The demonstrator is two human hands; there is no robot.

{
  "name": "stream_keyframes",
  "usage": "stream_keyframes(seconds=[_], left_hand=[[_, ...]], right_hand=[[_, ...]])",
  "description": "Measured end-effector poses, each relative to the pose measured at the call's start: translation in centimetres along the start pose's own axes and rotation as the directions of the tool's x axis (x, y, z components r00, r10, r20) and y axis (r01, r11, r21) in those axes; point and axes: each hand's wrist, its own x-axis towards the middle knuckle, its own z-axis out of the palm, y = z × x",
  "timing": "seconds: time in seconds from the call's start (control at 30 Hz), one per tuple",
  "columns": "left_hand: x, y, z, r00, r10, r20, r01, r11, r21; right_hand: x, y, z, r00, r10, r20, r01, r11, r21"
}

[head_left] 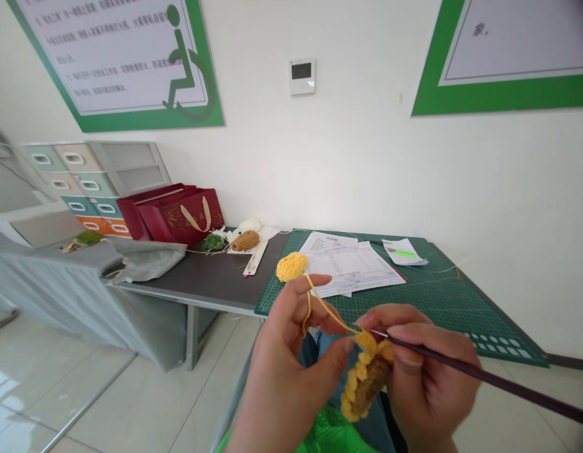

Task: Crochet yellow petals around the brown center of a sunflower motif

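A crocheted piece [362, 384] with a brown centre and a yellow petal-like edge hangs between my hands. My left hand [296, 358] pinches its upper edge between thumb and a finger, and yellow yarn [325, 305] loops over the raised index finger. In my right hand [428, 371] is a crochet hook [490, 377] with a dark handle, held like a pen. The hook's thin metal tip meets the yellow stitches at the top of the piece. Beyond my left hand, a yellow yarn ball [292, 267] rests at the mat's edge.
A green cutting mat [442, 296] on the table carries printed sheets [357, 267] and a note pad with a green pen [401, 252]. Further left are brown yarn [245, 241], green yarn [214, 242], a dark red gift bag [187, 217], a grey cloth [150, 258] and drawer boxes [90, 182].
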Motion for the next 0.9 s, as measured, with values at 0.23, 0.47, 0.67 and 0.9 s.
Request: stream_keyframes(seconds=[0.23, 0.47, 0.67, 0.9], left_hand=[[-0.2, 0.2, 0.5, 1.000, -0.017, -0.022, 0.019, 0.998, 0.051], [-0.3, 0.2, 0.6, 0.999, 0.022, -0.039, -0.017, 0.992, 0.126], [0.2, -0.5, 0.1, 0.998, -0.061, 0.030, 0.064, 0.987, -0.145], [0.5, -0.4, -0.2, 0.963, -0.227, 0.148, 0.269, 0.871, -0.411]], right_hand=[[-0.3, 0.3, -0.5, 0.995, -0.052, 0.080, 0.056, 0.997, -0.053], [-0.7, 0.5, -0.9, 0.992, -0.057, 0.110, 0.065, 0.995, -0.078], [-0.4, 0.5, -0.7, 0.997, -0.081, 0.001, 0.081, 0.996, -0.023], [0.0, -0.1, 1.3, 0.967, -0.082, -0.241, 0.117, 0.984, 0.136]])
